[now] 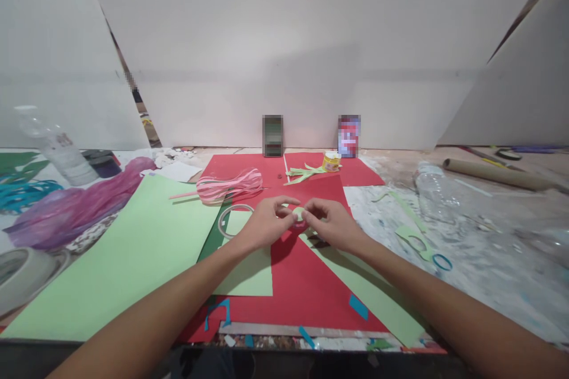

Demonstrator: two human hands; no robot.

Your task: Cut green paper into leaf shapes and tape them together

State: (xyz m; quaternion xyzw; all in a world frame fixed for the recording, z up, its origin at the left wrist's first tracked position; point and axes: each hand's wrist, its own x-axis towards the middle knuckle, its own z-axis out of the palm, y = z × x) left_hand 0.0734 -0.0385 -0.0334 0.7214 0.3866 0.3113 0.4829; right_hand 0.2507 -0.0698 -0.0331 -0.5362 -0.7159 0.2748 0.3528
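Note:
My left hand (267,222) and my right hand (331,224) meet over the red paper sheet (293,284) at the table's middle. Both pinch a small paper piece (298,217) between their fingertips; it shows pale green on top and pink-red below. A clear tape roll (234,219) lies just left of my left hand. Light green sheets (133,249) lie under and beside my forearms.
A bundle of pink paper strips (231,185) lies behind my hands. A small yellow jar (331,161) and green strips (304,173) sit farther back. A plastic bottle (62,151), purple material (75,204) and a tape roll (20,272) are left; a cardboard tube (493,173) is right.

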